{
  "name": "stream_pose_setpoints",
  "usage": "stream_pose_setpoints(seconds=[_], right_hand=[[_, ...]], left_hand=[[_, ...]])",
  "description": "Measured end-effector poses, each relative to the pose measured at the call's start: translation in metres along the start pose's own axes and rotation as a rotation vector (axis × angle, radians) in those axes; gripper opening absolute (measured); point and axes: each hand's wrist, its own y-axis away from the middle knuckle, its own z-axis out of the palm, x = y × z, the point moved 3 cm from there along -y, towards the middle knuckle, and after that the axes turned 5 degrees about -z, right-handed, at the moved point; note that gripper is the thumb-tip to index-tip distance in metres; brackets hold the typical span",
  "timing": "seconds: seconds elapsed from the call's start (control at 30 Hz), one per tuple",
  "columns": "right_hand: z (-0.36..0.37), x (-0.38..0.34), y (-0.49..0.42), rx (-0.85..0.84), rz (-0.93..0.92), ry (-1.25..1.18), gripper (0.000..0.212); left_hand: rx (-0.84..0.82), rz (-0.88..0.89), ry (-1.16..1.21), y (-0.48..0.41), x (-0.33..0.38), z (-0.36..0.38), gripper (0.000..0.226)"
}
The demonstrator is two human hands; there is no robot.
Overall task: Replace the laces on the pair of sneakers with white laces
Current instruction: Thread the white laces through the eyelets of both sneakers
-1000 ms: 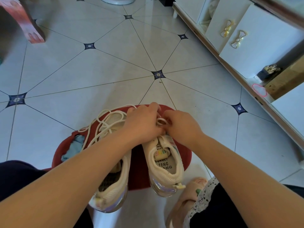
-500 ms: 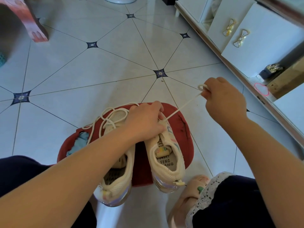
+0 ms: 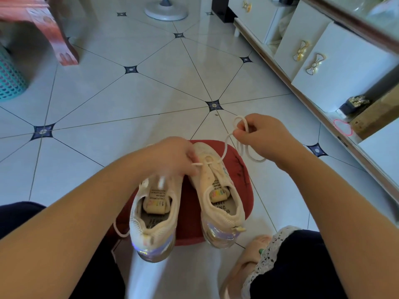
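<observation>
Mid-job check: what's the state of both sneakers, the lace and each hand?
right hand, pinches loops of the lace
left hand, curled over the sneaker fronts; what it grips is hidden
lace, slack, threaded through right sneaker's front eyelets
right sneaker, upright on red stool, otherwise unlaced
left sneaker, upright, heel overhanging red stool, front hidden

A: Where is room lying open?
B: The floor [image 3: 129,117] ahead of the stool [image 3: 241,186] and to its left is lying open.
A: What is crowding in?
B: Sneakers [image 3: 216,180] are covering the stool. The cabinet [image 3: 323,67] is running close along the right, and the lace [image 3: 257,160] is hanging in loops from the right hand [image 3: 265,134] across that gap. The basket [image 3: 8,78] and fan base [image 3: 166,11] are standing well back.
</observation>
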Motion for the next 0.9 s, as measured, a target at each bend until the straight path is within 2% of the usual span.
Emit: stream_pose_setpoints(seconds=[0.1,0.17,0.23,0.37,0.47,0.6,0.7,0.77,0.83,0.9], right_hand=[[-0.002,-0.007,0.008,-0.002,0.003,-0.051,0.017],[-0.003,-0.01,0.013,-0.008,-0.001,-0.05,0.016],[-0.004,-0.014,0.018,-0.015,-0.007,-0.029,0.016],[-0.016,-0.029,0.024,0.037,-0.015,-0.033,0.017],[-0.026,-0.045,0.03,0.05,-0.037,-0.12,0.005],[-0.041,-0.076,0.039,0.008,-0.102,-0.288,0.019],[-0.053,-0.098,0.048,-0.043,-0.177,-0.383,0.021],[-0.056,-0.108,0.053,-0.049,-0.196,-0.361,0.011],[-0.056,-0.113,0.056,-0.007,-0.176,-0.346,0.004],[-0.059,-0.106,0.055,0.104,-0.105,-0.382,0.014]], left_hand=[[0.031,0.013,0.565,0.02,0.002,-0.025,0.012],[-0.008,0.066,0.791,0.035,0.004,-0.039,0.011],[-0.027,0.1,0.85,0.049,0.007,-0.05,0.012],[0.066,0.122,0.86,0.067,0.017,-0.079,0.011],[0.109,0.167,0.88,0.078,0.035,-0.099,0.011],[0.09,0.237,0.912,0.093,0.067,-0.11,0.014],[0.048,0.301,1.074,0.104,0.088,-0.111,0.018],[0.015,0.344,1.181,0.112,0.102,-0.113,0.02],[-0.01,0.385,1.228,0.117,0.111,-0.116,0.019],[0.035,0.382,1.191,0.117,0.107,-0.119,0.02]])
